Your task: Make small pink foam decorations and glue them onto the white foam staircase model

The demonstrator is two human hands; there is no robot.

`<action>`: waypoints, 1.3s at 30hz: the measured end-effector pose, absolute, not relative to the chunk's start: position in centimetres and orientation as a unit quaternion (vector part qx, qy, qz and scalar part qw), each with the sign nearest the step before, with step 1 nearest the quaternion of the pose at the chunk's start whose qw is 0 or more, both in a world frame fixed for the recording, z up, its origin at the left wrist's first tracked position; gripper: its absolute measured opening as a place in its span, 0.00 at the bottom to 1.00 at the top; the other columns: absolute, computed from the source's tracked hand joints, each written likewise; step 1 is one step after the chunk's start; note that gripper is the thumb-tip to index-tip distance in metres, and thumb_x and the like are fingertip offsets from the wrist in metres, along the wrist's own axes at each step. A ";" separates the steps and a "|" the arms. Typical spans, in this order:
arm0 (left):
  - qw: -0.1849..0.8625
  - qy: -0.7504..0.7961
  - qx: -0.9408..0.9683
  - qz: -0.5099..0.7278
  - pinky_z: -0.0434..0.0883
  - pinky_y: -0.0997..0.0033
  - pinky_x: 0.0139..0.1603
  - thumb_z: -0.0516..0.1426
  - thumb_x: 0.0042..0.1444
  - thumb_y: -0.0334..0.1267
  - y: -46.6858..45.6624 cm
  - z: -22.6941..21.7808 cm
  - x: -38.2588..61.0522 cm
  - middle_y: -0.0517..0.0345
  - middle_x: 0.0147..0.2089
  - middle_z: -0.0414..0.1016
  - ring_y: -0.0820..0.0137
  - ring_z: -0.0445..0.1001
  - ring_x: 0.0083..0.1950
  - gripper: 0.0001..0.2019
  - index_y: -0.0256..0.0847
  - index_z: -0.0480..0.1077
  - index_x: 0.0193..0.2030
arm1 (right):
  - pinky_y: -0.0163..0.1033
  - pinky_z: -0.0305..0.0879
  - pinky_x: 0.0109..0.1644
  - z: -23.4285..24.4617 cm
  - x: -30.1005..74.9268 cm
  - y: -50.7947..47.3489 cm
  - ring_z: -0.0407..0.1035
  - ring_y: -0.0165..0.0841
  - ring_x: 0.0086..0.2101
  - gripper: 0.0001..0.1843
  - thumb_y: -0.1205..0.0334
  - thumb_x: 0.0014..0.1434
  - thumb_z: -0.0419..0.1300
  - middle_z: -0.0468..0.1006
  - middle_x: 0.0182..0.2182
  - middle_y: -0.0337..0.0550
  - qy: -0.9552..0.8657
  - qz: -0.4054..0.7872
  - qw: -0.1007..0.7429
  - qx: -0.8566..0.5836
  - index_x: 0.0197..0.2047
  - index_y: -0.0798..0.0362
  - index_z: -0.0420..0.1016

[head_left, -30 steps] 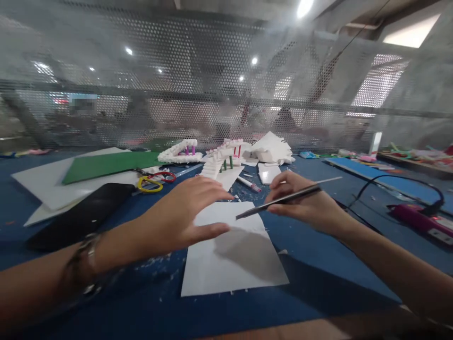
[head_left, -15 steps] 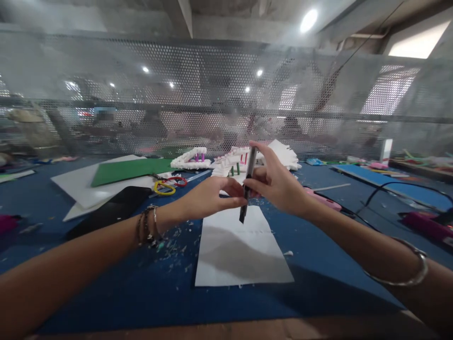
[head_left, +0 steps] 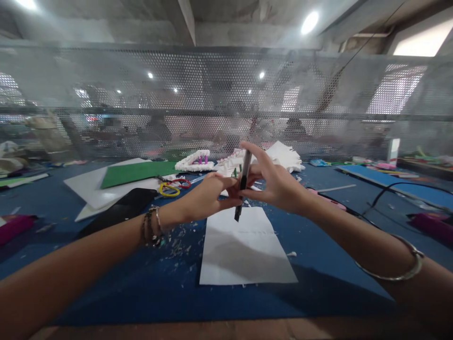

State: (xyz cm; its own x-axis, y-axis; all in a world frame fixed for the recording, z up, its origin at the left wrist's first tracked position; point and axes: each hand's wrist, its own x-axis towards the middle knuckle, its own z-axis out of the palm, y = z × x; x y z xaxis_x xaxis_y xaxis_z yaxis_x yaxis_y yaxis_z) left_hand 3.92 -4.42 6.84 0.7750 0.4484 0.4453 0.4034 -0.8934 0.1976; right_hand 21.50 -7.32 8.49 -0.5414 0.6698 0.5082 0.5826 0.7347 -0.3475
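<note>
A dark utility knife (head_left: 244,177) stands nearly upright in the air, its tip pointing down over a white sheet (head_left: 244,255). My right hand (head_left: 278,186) grips the knife, with the index finger on its upper end and the thumb across its side. My left hand (head_left: 208,196) is closed at the knife's lower part, thumb and fingers pinching it from the left. Whether any blade sticks out is too blurred to tell. The white sheet lies flat on the blue table (head_left: 148,293), below both hands.
White foam-like pieces with coloured pegs (head_left: 194,160) lie behind my hands. Left are scissors (head_left: 170,190), a green sheet (head_left: 138,174), white boards and a black flat object (head_left: 123,210). Right are a blue board (head_left: 385,182), a black cable (head_left: 385,189) and a magenta tool (head_left: 430,226). White scraps litter the table.
The knife and both hands have shifted slightly left over the sheet, and the knife leans a little more. The view has moved slightly. Both hands keep their hold on the knife.
</note>
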 end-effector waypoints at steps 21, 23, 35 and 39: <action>0.049 0.186 0.960 0.206 0.64 0.72 0.32 0.52 0.50 0.32 -3.1 8.1 5.1 0.52 0.29 0.73 0.71 0.69 0.29 0.07 0.32 0.69 0.30 | 0.39 0.65 0.29 9.3 21.8 -7.6 0.69 0.41 0.35 0.42 0.57 0.48 0.59 0.70 0.43 0.57 -0.875 -0.223 0.217 -0.370 0.58 0.62 0.40; 0.058 0.177 0.961 0.207 0.64 0.72 0.33 0.53 0.49 0.33 -2.8 8.1 5.2 0.52 0.30 0.73 0.71 0.69 0.31 0.07 0.31 0.69 0.32 | 0.37 0.63 0.27 9.5 21.7 -7.6 0.69 0.39 0.33 0.38 0.57 0.49 0.59 0.72 0.39 0.56 -0.870 -0.249 0.205 -0.372 0.56 0.64 0.44; 0.028 0.169 0.973 0.158 0.64 0.75 0.35 0.48 0.56 0.39 -2.6 9.0 4.4 0.54 0.34 0.74 0.73 0.70 0.34 0.12 0.34 0.68 0.38 | 0.38 0.61 0.29 10.0 21.9 -7.4 0.69 0.38 0.33 0.31 0.55 0.55 0.51 0.73 0.39 0.51 -0.862 -0.240 0.244 -0.374 0.57 0.59 0.48; -0.115 0.277 0.949 0.094 0.58 0.60 0.43 0.50 0.54 0.37 -1.0 9.0 2.3 0.53 0.29 0.73 0.65 0.69 0.35 0.10 0.35 0.71 0.31 | 0.40 0.62 0.37 7.9 22.4 -7.2 0.67 0.36 0.37 0.31 0.54 0.56 0.49 0.72 0.41 0.49 -0.876 -0.056 0.187 -0.441 0.59 0.57 0.43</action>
State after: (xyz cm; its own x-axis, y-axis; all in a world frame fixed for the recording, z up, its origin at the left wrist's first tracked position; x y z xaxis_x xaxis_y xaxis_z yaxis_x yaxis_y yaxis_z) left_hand 2.31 -1.02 8.95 0.8294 0.5039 0.2413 0.5469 -0.8206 -0.1660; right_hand 22.39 -7.18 7.94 -0.5412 0.7520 0.3763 0.7936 0.6048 -0.0671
